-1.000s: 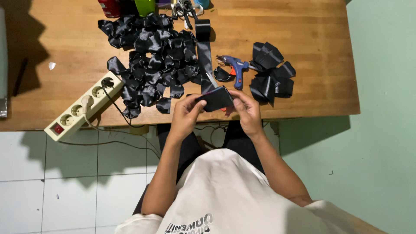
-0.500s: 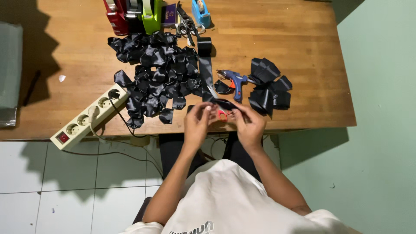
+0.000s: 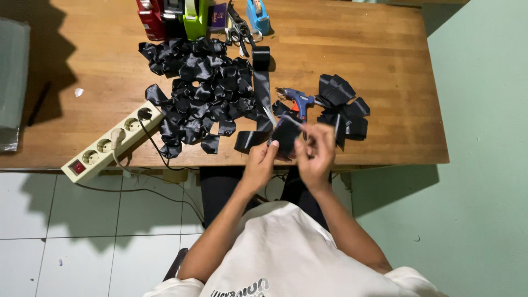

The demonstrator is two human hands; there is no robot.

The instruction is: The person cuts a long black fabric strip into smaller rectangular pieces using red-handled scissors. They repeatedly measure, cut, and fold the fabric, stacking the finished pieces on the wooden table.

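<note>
Both my hands meet at the near edge of the wooden table (image 3: 385,60). My left hand (image 3: 260,161) and my right hand (image 3: 315,149) together pinch a small folded piece of black ribbon (image 3: 286,133) between the fingertips. Just beyond it lies a blue glue gun (image 3: 298,100), nozzle pointing left. A big heap of folded black ribbon pieces (image 3: 201,91) covers the table to the left. A smaller stack of black ribbon pieces (image 3: 345,107) sits to the right of the glue gun. A long black ribbon strip (image 3: 262,82) runs from the far side toward my hands.
A cream power strip (image 3: 113,142) with a plugged cable hangs over the table's near left edge. Red, black and green tape dispensers (image 3: 173,14), scissors (image 3: 240,27) and a blue dispenser (image 3: 257,14) stand at the far edge. White floor tiles lie below; a green wall is at right.
My hands have shifted slightly toward the table, turning the black ribbon piece between the fingers. The view has tilted, showing more of the table's far edge.
</note>
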